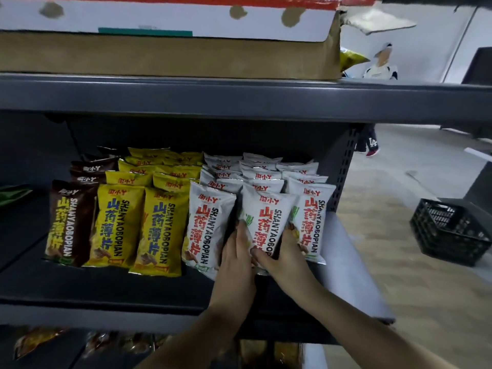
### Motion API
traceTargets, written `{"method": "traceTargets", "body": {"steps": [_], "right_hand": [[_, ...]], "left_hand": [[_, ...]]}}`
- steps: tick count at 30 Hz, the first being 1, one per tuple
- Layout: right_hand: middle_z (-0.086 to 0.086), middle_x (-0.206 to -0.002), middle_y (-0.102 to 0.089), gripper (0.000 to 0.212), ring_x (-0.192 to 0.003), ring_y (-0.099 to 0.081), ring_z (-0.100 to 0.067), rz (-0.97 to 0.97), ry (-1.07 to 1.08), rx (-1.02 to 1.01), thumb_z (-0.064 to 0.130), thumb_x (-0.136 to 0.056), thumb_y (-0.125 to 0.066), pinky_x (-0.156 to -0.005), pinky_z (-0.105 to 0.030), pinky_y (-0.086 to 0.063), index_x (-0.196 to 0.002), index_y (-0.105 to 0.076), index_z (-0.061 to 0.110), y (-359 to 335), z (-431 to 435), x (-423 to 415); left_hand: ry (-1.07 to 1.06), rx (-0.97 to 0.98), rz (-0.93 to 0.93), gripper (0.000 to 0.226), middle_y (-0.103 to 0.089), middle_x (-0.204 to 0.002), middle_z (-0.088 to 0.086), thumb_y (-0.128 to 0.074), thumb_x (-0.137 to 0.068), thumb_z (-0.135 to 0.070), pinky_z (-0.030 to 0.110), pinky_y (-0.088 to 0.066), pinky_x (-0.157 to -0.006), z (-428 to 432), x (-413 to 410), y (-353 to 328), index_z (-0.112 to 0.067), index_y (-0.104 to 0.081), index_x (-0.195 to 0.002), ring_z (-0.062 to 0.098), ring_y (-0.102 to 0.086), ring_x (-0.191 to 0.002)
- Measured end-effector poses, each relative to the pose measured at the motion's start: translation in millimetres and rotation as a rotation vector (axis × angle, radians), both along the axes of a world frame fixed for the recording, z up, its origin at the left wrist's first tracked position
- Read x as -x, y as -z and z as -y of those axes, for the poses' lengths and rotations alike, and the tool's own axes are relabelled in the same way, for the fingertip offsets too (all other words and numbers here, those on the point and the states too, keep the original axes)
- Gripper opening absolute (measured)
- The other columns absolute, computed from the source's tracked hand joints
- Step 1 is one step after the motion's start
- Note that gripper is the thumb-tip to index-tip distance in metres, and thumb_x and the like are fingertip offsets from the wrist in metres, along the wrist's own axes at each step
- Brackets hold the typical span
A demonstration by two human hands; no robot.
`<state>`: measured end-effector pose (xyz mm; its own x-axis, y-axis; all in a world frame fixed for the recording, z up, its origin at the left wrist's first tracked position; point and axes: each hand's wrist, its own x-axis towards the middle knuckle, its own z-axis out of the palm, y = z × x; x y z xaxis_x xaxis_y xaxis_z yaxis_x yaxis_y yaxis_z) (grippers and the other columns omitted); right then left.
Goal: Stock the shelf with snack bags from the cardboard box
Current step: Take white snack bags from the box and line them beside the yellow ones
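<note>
On the dark middle shelf point(106, 286) stand rows of snack bags: brown point(70, 222), yellow point(133, 225) and white with red writing point(207, 225). Both hands are at the front middle white bag point(266, 225). My left hand point(237, 257) lies with straight fingers along its left side, slipped between it and the neighbouring white bag. My right hand point(286, 253) grips its lower right part, thumb across the front and fingers behind. A cardboard box point(170, 54), brown with a white flap, sits on the shelf above.
A black plastic crate point(450, 233) stands on the floor to the right of the shelf end. A person point(383, 62) stands far off in the aisle. A green bag point(13, 194) lies at the shelf's left. More bags point(106, 342) fill the lower shelf.
</note>
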<state>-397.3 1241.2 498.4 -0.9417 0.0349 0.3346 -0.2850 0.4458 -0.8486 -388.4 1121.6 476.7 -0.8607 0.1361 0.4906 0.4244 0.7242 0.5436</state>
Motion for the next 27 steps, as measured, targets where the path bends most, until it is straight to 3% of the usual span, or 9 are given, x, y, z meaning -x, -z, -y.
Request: {"method": "traceTargets", "body": {"steps": [3, 7, 12, 14, 16, 19, 21, 23, 27], "right_hand": [[0.007, -0.110, -0.060, 0.049, -0.103, -0.055, 0.007, -0.029, 0.048, -0.053, 0.013, -0.080, -0.075, -0.080, 0.001, -0.038, -0.122, -0.051, 0.015, 0, 1, 2], [-0.005, -0.115, -0.052, 0.047, -0.110, -0.048, -0.014, -0.030, 0.107, -0.236, 0.018, -0.082, -0.071, -0.083, -0.012, -0.034, -0.123, -0.050, 0.009, 5, 4, 11], [0.005, -0.102, -0.055, 0.036, -0.100, -0.054, -0.009, -0.048, 0.177, -0.119, 0.014, -0.082, -0.072, -0.075, -0.002, -0.038, -0.115, -0.056, 0.008, 9, 12, 9], [0.003, -0.104, -0.059, 0.036, -0.101, -0.057, -0.008, -0.054, 0.195, -0.082, 0.014, -0.082, -0.073, -0.078, -0.008, -0.043, -0.113, -0.057, 0.008, 13, 15, 7], [0.000, -0.105, -0.064, 0.035, -0.099, -0.059, -0.006, -0.039, 0.192, -0.024, 0.014, -0.081, -0.075, -0.079, -0.011, -0.048, -0.111, -0.057, 0.008, 15, 16, 6], [-0.004, -0.110, -0.064, 0.042, -0.104, -0.060, -0.011, 0.005, 0.188, -0.018, 0.020, -0.079, -0.077, -0.073, -0.007, -0.044, -0.112, -0.053, 0.008, 13, 16, 4], [-0.008, -0.124, -0.051, 0.057, -0.118, -0.047, -0.015, -0.044, 0.273, -0.137, 0.024, -0.079, -0.077, -0.087, -0.008, -0.034, -0.123, -0.046, 0.005, 6, 17, -2], [-0.011, -0.132, -0.038, 0.068, -0.126, -0.034, -0.018, -0.249, 0.402, -0.339, 0.027, -0.080, -0.074, -0.102, -0.012, -0.022, -0.134, -0.038, 0.002, -3, 19, -9], [-0.014, -0.141, -0.039, 0.057, -0.134, -0.034, -0.027, -0.603, 0.367, -0.773, 0.033, -0.089, -0.053, -0.116, -0.041, -0.025, -0.137, -0.041, 0.005, -18, 26, -4]], "left_hand": [[-0.009, -0.009, 0.031, 0.087, -0.016, -0.151, 0.001, -0.055, -0.092, -0.008, 0.026, -0.021, -0.112, -2, 4, -2, -0.017, 0.010, -0.150, 0.017, -0.012, -0.142], [-0.023, -0.029, 0.084, 0.088, -0.014, -0.153, 0.004, -0.054, -0.093, -0.012, 0.035, -0.028, -0.114, -3, 9, 0, -0.016, 0.014, -0.149, 0.021, -0.015, -0.143], [-0.024, -0.025, 0.089, 0.087, -0.017, -0.150, 0.005, -0.051, -0.094, -0.012, 0.035, -0.033, -0.110, -4, 9, 1, -0.018, 0.017, -0.148, 0.022, -0.015, -0.142], [-0.021, 0.042, 0.056, 0.088, -0.021, -0.148, 0.011, -0.056, -0.089, -0.005, 0.036, -0.034, -0.110, -1, 3, 0, -0.012, 0.007, -0.150, 0.025, -0.018, -0.140], [-0.017, 0.098, -0.073, 0.086, -0.033, -0.141, 0.018, -0.063, -0.076, 0.005, 0.042, -0.038, -0.106, 7, -5, 1, -0.004, -0.016, -0.147, 0.030, -0.026, -0.135], [-0.065, 0.161, -0.299, 0.060, -0.045, -0.130, 0.016, -0.044, -0.075, 0.000, 0.044, -0.041, -0.101, 29, -15, -3, -0.003, -0.038, -0.134, 0.031, -0.040, -0.123], [-0.109, 0.191, -0.355, 0.055, -0.044, -0.132, 0.017, -0.037, -0.079, -0.002, 0.044, -0.041, -0.101, 50, -13, -7, -0.002, -0.039, -0.134, 0.033, -0.043, -0.123], [-0.131, 0.289, -0.388, 0.056, -0.039, -0.141, 0.021, -0.046, -0.085, -0.011, 0.044, -0.034, -0.107, 71, -3, -6, -0.001, -0.034, -0.139, 0.034, -0.037, -0.131], [-0.094, 0.539, -0.406, 0.066, -0.023, -0.153, 0.022, -0.042, -0.091, -0.031, 0.049, -0.028, -0.111, 90, 26, -5, -0.003, -0.021, -0.147, 0.036, -0.023, -0.142]]}}
